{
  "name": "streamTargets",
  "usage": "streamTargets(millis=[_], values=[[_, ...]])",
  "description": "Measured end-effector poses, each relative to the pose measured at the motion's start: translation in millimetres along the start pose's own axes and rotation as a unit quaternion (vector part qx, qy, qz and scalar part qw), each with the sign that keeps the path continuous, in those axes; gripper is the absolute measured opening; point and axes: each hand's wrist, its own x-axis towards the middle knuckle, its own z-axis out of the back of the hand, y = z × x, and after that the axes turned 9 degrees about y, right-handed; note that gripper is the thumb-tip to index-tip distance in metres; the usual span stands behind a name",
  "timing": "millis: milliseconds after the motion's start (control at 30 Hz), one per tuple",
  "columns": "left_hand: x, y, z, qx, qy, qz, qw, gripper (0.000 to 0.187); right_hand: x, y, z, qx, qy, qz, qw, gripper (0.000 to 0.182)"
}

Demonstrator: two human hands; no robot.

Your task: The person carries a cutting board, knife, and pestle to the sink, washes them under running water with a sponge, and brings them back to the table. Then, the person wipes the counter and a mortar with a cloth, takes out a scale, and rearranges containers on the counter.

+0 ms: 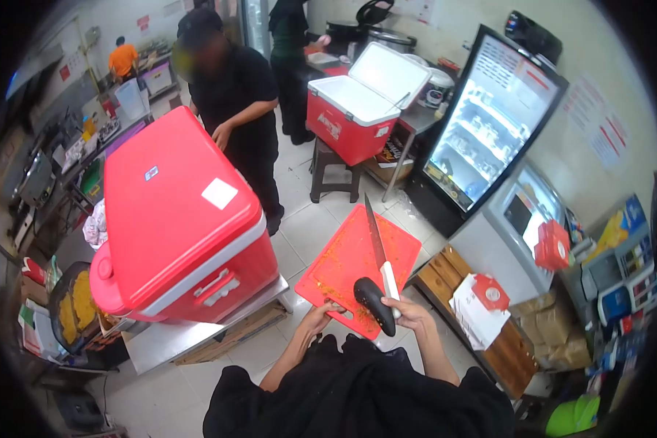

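Note:
A red cutting board with orange food smears hangs in front of my body. My left hand is closed around its near left corner, by the handle slot. At the near right, my right hand grips the white handle of a long kitchen knife, whose blade lies across the board and points away past its far edge. A black, rounded oblong object lies over the board beside the knife handle, its lower end right at my right fingers. I cannot tell whether those fingers hold it too.
A large red cooler box stands on a metal table at left. Beyond it is a person in black. An open red cooler sits on a stool, near a glass-door fridge. A wooden bench is at right.

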Motion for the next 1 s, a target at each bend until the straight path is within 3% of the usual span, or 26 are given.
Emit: streamTargets(millis=[200, 333, 433, 567, 800, 900, 967, 1000], values=[[132, -58, 23, 0.009, -0.043, -0.049, 0.998, 0.047, 120, 123, 66, -0.035, 0.11, -0.072, 0.991, 0.047], [220, -77, 49, -0.033, -0.079, -0.078, 0.993, 0.052, 224, 185, 126, -0.075, 0.143, -0.1, 0.982, 0.046], [288, -101, 59, -0.047, -0.09, -0.123, 0.987, 0.052, 275, 255, 130, -0.102, 0.115, -0.103, 0.983, 0.043], [353, -135, 86, -0.078, -0.156, -0.171, 0.97, 0.049, 362, 329, 144, -0.089, 0.251, -0.158, 0.951, 0.043], [459, -215, 146, -0.082, -0.165, -0.236, 0.954, 0.041, 509, 425, 150, -0.15, 0.227, -0.215, 0.938, 0.042], [482, -245, 180, -0.112, -0.189, -0.221, 0.95, 0.043, 560, 463, 140, -0.149, 0.296, -0.235, 0.914, 0.043], [506, -275, 197, -0.105, -0.184, -0.249, 0.945, 0.041, 600, 470, 142, -0.212, 0.214, -0.23, 0.925, 0.047], [511, -273, 196, -0.113, -0.189, -0.258, 0.941, 0.04, 614, 478, 143, -0.209, 0.224, -0.244, 0.92, 0.047]])
